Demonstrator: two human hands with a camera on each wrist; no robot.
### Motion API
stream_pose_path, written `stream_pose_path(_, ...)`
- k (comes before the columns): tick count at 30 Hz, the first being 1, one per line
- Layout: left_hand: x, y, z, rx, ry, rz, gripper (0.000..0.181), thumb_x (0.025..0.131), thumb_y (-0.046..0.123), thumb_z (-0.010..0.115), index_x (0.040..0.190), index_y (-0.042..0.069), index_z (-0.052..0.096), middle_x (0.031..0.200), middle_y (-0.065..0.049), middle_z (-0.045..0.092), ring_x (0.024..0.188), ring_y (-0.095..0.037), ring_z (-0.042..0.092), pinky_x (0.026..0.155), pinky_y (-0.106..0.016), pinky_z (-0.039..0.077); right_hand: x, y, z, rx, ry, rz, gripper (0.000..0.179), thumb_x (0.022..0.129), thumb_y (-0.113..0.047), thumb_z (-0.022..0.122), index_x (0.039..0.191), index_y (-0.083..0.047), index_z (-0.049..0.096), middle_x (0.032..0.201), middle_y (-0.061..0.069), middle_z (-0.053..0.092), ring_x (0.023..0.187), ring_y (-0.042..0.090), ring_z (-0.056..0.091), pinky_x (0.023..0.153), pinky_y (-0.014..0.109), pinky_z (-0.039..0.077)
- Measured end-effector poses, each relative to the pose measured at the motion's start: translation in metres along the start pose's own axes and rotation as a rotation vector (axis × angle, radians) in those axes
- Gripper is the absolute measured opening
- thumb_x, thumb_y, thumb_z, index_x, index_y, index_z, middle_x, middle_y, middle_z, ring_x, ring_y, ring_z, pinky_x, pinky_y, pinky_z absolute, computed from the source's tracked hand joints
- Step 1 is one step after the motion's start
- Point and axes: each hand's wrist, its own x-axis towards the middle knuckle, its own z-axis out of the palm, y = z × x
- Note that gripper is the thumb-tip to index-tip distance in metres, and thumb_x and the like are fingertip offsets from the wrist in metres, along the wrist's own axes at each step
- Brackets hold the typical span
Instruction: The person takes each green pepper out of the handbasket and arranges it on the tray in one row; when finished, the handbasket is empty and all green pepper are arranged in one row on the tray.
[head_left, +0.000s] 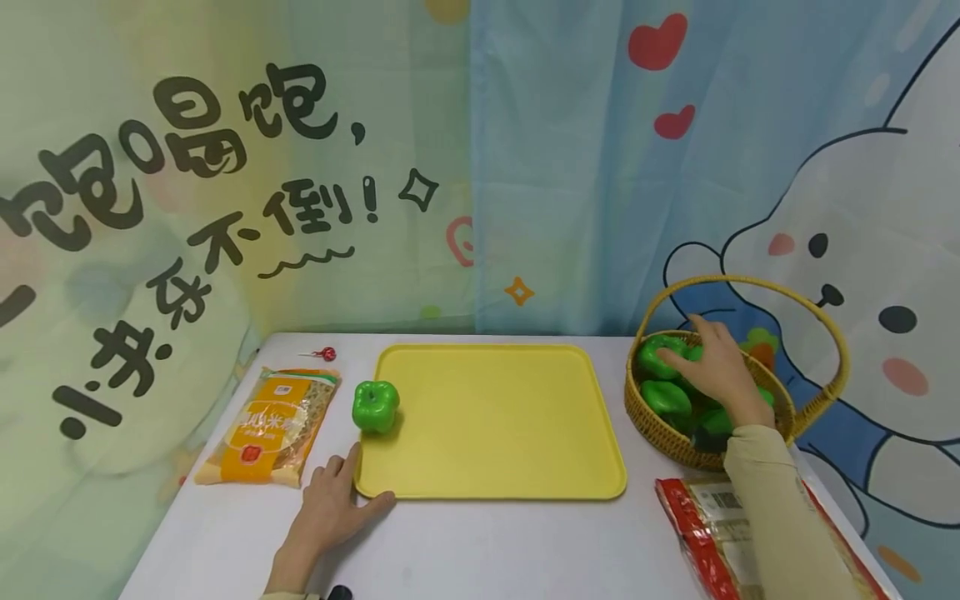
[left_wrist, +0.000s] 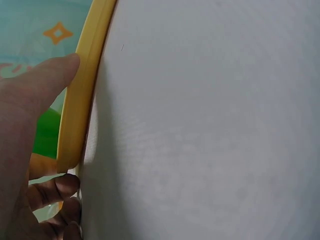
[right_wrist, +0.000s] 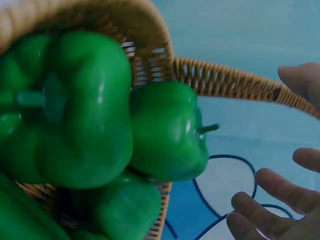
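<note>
My left hand (head_left: 330, 506) rests at the near left corner of a yellow tray (head_left: 495, 425); its thumb (left_wrist: 62, 70) touches the rim (left_wrist: 82, 95), and the other fingers lie around the corner. A green bell pepper (head_left: 375, 406) sits at the tray's left edge. On the right, my right hand (head_left: 717, 369) hovers over a wicker basket (head_left: 651, 429), fingers spread. Several green peppers fill the basket, among them a large bell pepper (right_wrist: 90, 115) and a smaller one with a stem (right_wrist: 167, 130). In the right wrist view, a gap shows between the hand (right_wrist: 285, 205) and the peppers.
A yellow-orange bag of grain (head_left: 270, 429) lies left of the tray, with a small red item (head_left: 327, 353) behind it. Under my right forearm is a red-edged package (head_left: 705, 525). The basket's tall handle (head_left: 838, 350) arches over it. A printed curtain (head_left: 540, 167) hangs behind the table.
</note>
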Motion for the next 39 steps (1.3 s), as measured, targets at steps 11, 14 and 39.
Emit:
stream_pose_path(11, -0.001, 0.0, -0.001, 0.0, 0.002, -0.011, 0.107, 0.078, 0.075, 0.067, 0.156, 0.008, 0.035, 0.126, -0.016, 0.056, 0.1, -0.027, 0.049, 0.086, -0.05, 0.045, 0.017, 0.014, 0.005, -0.014, -0.108, 0.034, 0.102, 0.095, -0.059, 0.058, 0.158, 0.007, 0.012, 0.154, 0.046, 0.011, 0.136, 0.067, 0.021, 0.103, 0.078, 0.027)
stream_pose_path(14, -0.001, -0.001, 0.0, -0.003, 0.002, -0.007, 0.107, 0.078, 0.075, 0.067, 0.156, 0.008, 0.035, 0.126, -0.016, 0.056, 0.101, -0.028, 0.05, 0.088, -0.051, 0.046, 0.021, 0.018, 0.008, -0.032, -0.133, 0.045, 0.102, 0.095, -0.059, 0.058, 0.156, 0.01, 0.012, 0.153, 0.048, 0.01, 0.135, 0.067, 0.021, 0.104, 0.078, 0.028)
stream_pose_path(39, 0.001, 0.0, 0.0, -0.011, 0.012, -0.004, 0.107, 0.078, 0.074, 0.068, 0.156, 0.008, 0.035, 0.127, -0.016, 0.056, 0.102, -0.028, 0.051, 0.09, -0.052, 0.046, 0.038, 0.03, 0.026, -0.073, -0.206, -0.028, 0.089, 0.093, -0.047, 0.068, 0.151, 0.009, 0.03, 0.149, 0.047, 0.02, 0.132, 0.064, 0.028, 0.104, 0.075, 0.031)
